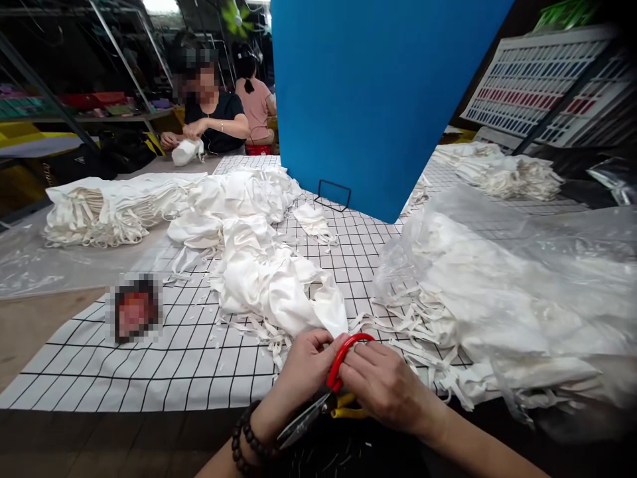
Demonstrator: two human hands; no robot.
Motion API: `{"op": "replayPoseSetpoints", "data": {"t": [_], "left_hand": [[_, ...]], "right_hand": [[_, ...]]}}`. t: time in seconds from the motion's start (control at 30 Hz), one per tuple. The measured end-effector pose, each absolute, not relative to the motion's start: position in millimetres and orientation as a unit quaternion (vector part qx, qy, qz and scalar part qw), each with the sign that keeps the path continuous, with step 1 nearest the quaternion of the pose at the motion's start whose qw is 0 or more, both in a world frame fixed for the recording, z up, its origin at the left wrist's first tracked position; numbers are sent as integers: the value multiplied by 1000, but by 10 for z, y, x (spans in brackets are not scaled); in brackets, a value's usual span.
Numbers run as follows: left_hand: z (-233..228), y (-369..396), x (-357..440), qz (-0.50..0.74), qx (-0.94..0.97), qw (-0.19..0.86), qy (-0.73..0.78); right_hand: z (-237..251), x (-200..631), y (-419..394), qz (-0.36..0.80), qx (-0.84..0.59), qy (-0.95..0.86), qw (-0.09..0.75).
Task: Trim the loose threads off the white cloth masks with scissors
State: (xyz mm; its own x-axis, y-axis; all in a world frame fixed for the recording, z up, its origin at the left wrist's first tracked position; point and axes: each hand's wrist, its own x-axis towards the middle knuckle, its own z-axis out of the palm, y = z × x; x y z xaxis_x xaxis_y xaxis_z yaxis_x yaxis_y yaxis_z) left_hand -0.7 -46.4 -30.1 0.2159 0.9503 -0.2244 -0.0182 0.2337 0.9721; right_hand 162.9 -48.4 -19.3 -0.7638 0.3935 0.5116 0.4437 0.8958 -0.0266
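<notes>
Head view, lower centre of frame: left hand and right hand both close their grip on red-handled scissors, beside the near end of a white fabric pile. The scissors are rigid and sharp, best held by the loops; the fabric is soft and light. A grid-patterned bench cover lies below; a blue panel stands at upper centre.

Bare checked cloth at the surface's near left corner leaves free passage, while the white fabric heap and plastic-wrapped bundle block centre and right.
</notes>
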Motion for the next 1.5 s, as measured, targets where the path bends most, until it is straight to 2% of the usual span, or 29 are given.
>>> {"op": "replayPoseSetpoints", "data": {"t": [0.07, 0.13, 0.23, 0.33, 0.47, 0.57, 0.63, 0.7, 0.8, 0.9, 0.97, 1.07, 1.2, 1.27, 1.5], "left_hand": [[-303, -452, -60, 401, 512, 572, 499], [-302, -458, -100, 423, 508, 555, 505], [-288, -488, -111, 447, 436, 603, 496], [-228, -523, -95, 445, 408, 646, 468], [-133, -557, -121, 434, 444, 638, 455], [-135, -573, -181, 418, 463, 628, 465], [-168, -579, -220, 425, 485, 591, 485], [-208, -583, -240, 457, 523, 511, 507], [-261, -578, -224, 509, 548, 421, 513], [-317, -561, -179, 528, 524, 475, 470], [-351, -545, -160, 529, 506, 521, 439], [-374, -523, -162, 529, 500, 528, 438], [-354, -509, -181, 521, 539, 482, 454], [-344, -508, -177, 516, 563, 467, 446], [-344, -520, -152, 505, 591, 477, 410]], "right_hand": [[-199, 1663, -536, -18, -246, -933, 262], [-192, 1715, -558, 71, -296, -913, 270], [-179, 1783, -509, 256, -406, -818, 317], [-202, 1767, -347, 362, -462, -711, 388], [-294, 1611, -120, 434, -397, -707, 393], [-336, 1499, -48, 442, -408, -685, 411], [-332, 1455, -38, 434, -427, -652, 451], [-312, 1426, -46, 439, -429, -629, 477], [-285, 1395, -80, 482, -422, -619, 454], [-265, 1425, -110, 523, -418, -622, 407], [-227, 1518, -116, 521, -424, -620, 405], [-110, 1749, -124, 449, -472, -657, 380], [65, 1992, -201, 303, -528, -765, 210], [110, 2018, -255, 264, -530, -788, 168], [116, 1921, -318, 222, -529, -804, 155]]}}
